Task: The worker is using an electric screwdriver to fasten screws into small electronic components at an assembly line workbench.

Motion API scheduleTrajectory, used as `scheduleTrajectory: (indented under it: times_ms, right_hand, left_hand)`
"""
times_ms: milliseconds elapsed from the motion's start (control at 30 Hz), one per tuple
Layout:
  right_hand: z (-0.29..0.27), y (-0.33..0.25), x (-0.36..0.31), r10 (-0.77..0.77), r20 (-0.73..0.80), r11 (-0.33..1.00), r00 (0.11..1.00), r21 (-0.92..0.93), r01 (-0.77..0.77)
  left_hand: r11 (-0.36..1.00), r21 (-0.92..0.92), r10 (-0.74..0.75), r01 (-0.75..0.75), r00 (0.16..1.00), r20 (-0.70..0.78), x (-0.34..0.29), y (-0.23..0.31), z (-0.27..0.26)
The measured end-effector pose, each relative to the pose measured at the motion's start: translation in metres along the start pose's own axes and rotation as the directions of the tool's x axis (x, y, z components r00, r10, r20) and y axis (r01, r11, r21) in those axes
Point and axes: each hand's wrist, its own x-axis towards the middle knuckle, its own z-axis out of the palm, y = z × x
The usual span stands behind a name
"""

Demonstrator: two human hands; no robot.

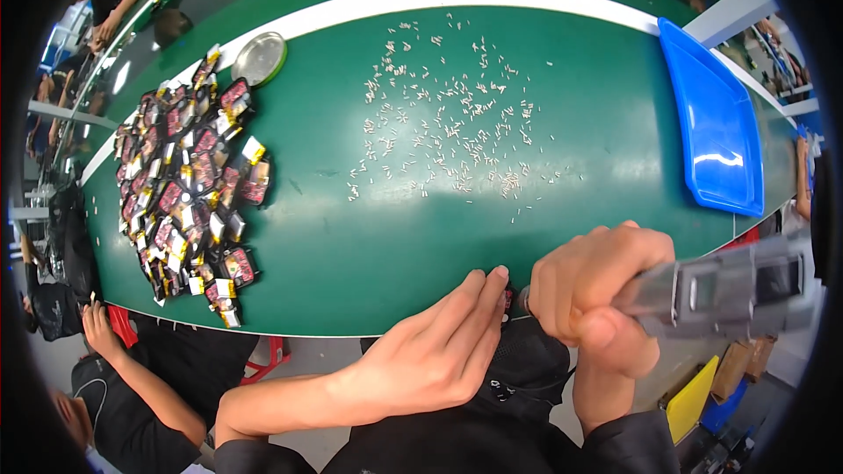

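Note:
My left hand (439,342) is at the table's near edge, its fingers long and pressed together. Just past its fingertips a sliver of a small black-and-red part (507,300) shows; the rest of it is hidden by the fingers. Wrapped around a grey, boxy hand tool (738,288), my right hand (593,294) is closed beside the left. The tool is blurred, and its narrow dark tip (524,300) points left toward the part. Many tiny pale metallic pieces (457,132), perhaps screws, lie scattered over the green table (334,237).
A pile of black-and-red parts with white and yellow tabs (189,184) covers the table's left. Behind it sits a round metal dish (261,59) with a green rim. A blue tray (716,123) stands at the right. Another person's hand (103,331) is at the lower left.

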Motion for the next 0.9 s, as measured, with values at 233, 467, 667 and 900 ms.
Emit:
scheduleTrajectory:
  times_ms: [233,467,667,900]
  right_hand:
    - [-0.008,0.01,0.008,-0.08,0.164,0.919,0.983,0.395,0.009]
    - [-0.026,0.008,-0.033,-0.206,-0.119,0.871,0.971,0.43,0.238]
    - [-0.019,0.03,-0.044,0.042,-0.368,0.815,0.929,0.551,0.181]
    - [-0.018,0.032,-0.043,0.08,-0.369,0.785,0.926,0.596,0.169]
  left_hand:
    - [0.994,-0.104,-0.032,0.036,0.999,0.042,-0.017,-0.002,-0.01]
    - [0.886,0.096,-0.4,0.454,0.852,-0.338,-0.077,-0.059,-0.09]
    - [0.415,0.24,-0.733,0.877,0.479,-0.483,-0.16,-0.147,-0.138]
    - [0.657,0.278,-0.546,0.701,0.697,-0.466,-0.072,-0.117,-0.104]
